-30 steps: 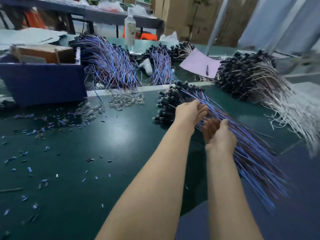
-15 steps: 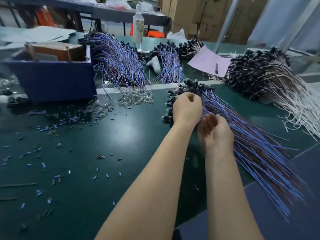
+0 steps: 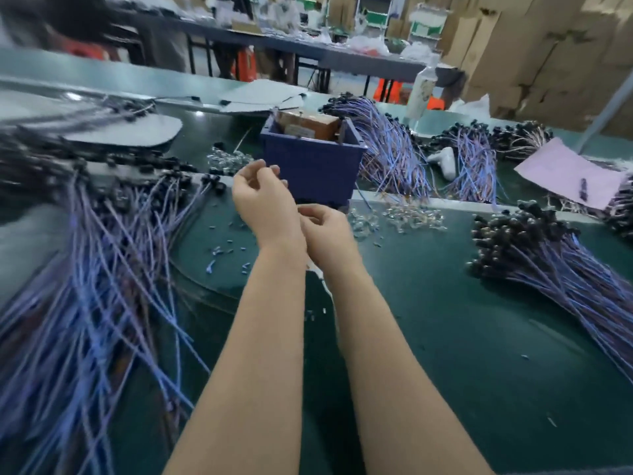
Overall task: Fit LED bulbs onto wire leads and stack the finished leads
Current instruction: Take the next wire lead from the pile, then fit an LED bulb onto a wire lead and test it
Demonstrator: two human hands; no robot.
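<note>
Centre of frame, both hands hang above the green table mat (image 3: 479,337), close together, wrists almost touching. Left hand (image 3: 263,200) is half open: fingers loosely curled, thumb apart from the fingertips, nothing visible in it. Right hand (image 3: 325,231) is curled tighter, with its fingertips tucked in beside the left wrist. Blur hides whether it pinches a bulb or a lead, so I cannot tell.

Layout looks set for reach:
- Loose clear LED bulbs (image 3: 404,216) lie scattered just beyond the hands, centre right, in front of the blue bin (image 3: 311,166).
- A loose wire pile (image 3: 102,269) fans across the left half, black ends toward the top. This is probably the supply.
- An aligned lead stack (image 3: 548,255) sits at right, black caps bunched at its upper-left end. Judged the finished stack.

Hands sit between supply and stack, likely between leads and about to pick up the next one.
</note>
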